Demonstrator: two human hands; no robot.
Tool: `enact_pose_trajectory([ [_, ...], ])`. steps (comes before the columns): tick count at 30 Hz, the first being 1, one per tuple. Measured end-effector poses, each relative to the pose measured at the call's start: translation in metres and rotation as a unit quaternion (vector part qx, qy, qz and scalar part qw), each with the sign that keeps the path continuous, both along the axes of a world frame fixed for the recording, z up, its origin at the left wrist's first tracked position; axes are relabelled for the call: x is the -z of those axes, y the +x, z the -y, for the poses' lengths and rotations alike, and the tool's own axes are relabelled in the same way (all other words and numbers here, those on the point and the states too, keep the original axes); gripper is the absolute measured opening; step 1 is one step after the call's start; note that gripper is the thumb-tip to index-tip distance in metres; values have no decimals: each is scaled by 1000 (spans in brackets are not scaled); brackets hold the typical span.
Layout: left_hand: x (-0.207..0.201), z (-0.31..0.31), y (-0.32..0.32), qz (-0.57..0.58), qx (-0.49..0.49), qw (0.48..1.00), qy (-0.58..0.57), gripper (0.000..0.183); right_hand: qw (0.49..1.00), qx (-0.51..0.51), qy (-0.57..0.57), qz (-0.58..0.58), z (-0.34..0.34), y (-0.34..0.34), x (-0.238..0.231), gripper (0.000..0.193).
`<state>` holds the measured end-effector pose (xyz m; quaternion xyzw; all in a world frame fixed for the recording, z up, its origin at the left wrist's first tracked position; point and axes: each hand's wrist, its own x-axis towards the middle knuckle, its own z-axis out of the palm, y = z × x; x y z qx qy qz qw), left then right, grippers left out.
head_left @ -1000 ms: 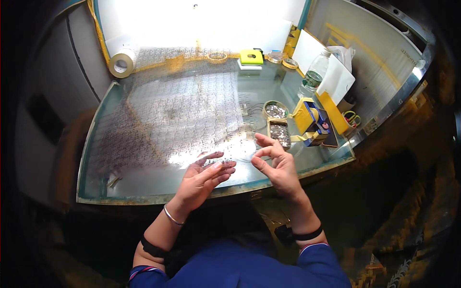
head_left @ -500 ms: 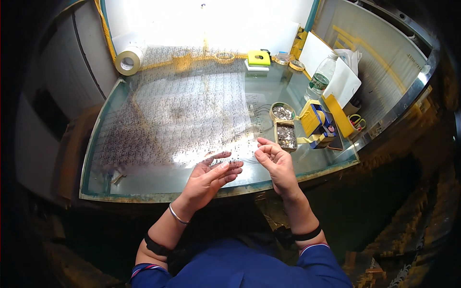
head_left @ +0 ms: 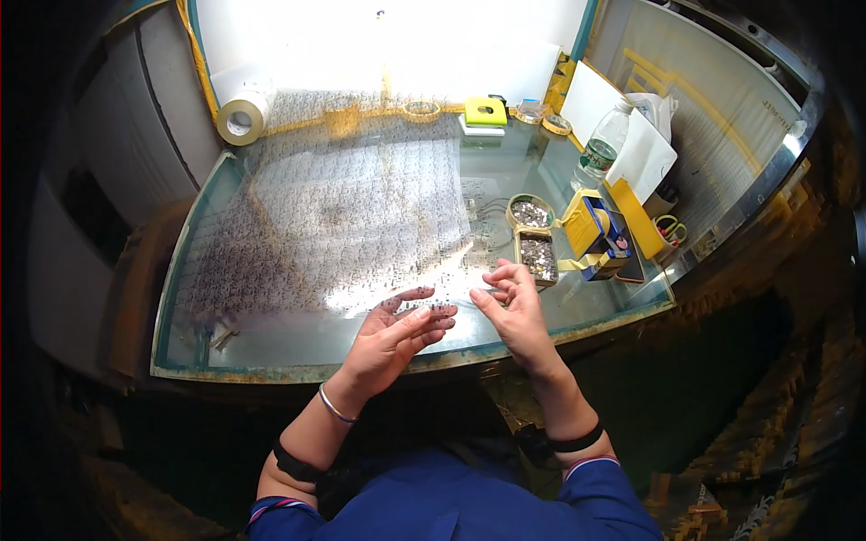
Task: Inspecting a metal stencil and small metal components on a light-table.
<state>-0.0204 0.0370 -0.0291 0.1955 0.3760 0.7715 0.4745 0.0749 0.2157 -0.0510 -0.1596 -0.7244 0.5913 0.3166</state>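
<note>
My left hand (head_left: 394,335) is raised over the near edge of the glass tabletop, palm turned inward. Its thumb and fingers hold a piece of clear film (head_left: 435,307) with small dark specks, seen across the fingers; its outline is hard to make out. To the right, my right hand (head_left: 516,317) hovers with fingers bent and the thumb a little apart from them. I see nothing between those fingertips. Beyond both hands a large clear sheet (head_left: 334,212) with rows of small dark marks covers much of the glass table (head_left: 577,311).
A round container (head_left: 530,212) and a rectangular container (head_left: 538,259) of small shiny pieces sit beyond my right hand. Beside them are a yellow-and-blue tape dispenser (head_left: 595,234), scissors (head_left: 670,229) and a plastic bottle (head_left: 604,144). A green hole punch (head_left: 486,111) and tape roll (head_left: 242,120) stand at the back.
My right hand has shifted slightly left and down, and its thumb has moved closer to my left hand. The left hand stays nearly still with the film.
</note>
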Motion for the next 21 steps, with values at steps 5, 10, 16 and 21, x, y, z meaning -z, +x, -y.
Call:
enact_pose_trajectory([
  [5, 2, 0, -1, 0, -5, 1000, -6, 35, 974, -59, -215, -45, 0, 1, -21, 29],
  [10, 0, 1, 0, 0, -2, 1000, -8, 35, 960, -170, -209, 70, 4, -3, -27, 22],
  [16, 1, 0, -1, 0, 5, 1000, -10, 35, 980, -145, -89, 101, -2, -5, -9, 32],
  [21, 3, 1, -1, -2, -3, 1000, 0, 35, 982, -74, -161, 64, -12, 7, -37, 40],
])
